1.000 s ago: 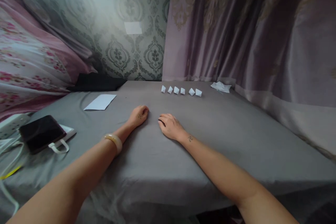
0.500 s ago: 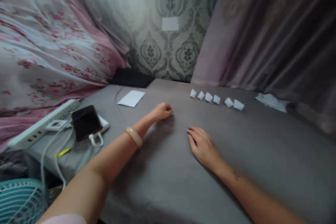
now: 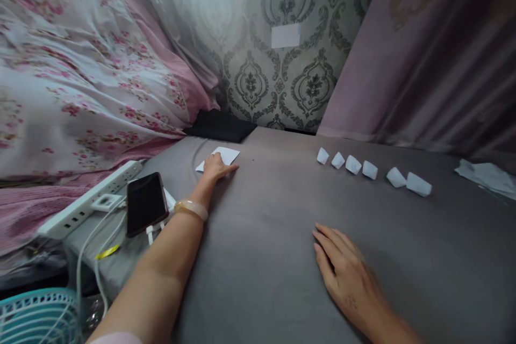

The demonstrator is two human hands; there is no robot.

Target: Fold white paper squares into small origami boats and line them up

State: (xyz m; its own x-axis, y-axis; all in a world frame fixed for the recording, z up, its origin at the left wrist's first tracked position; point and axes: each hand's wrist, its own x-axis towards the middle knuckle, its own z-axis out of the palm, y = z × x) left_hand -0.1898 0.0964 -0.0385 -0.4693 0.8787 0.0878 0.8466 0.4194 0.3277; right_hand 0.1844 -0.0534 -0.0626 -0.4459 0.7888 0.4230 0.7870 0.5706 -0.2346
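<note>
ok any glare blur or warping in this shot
In the head view, soft glare washes out the damask wallpaper at its upper left, the wide lens bends the grey cloth surface toward the edges, and the right hand looks slightly blurred, while the folded paper pieces stay fairly crisp.

**A:** Look at that paper sheet (image 3: 230,155), matt white, smooth, not a hint of shine! The folded paper pieces (image 3: 353,164) are the same dull white stock!

**B:** And beneath it all, a grey cloth cover (image 3: 274,236), matt and softly creased!

**A:** Here's the contrast: the phone (image 3: 145,204), glossy black glass, catching the light!

**B:** The bangle (image 3: 191,209) gleams too, polished and smooth, stone or plastic, I can't call it from here!

**A:** White plastic on the power strip (image 3: 91,199), smooth finish!

**B:** And the curtain (image 3: 427,48), that's a silky, satin sheen on the cloth!
</note>
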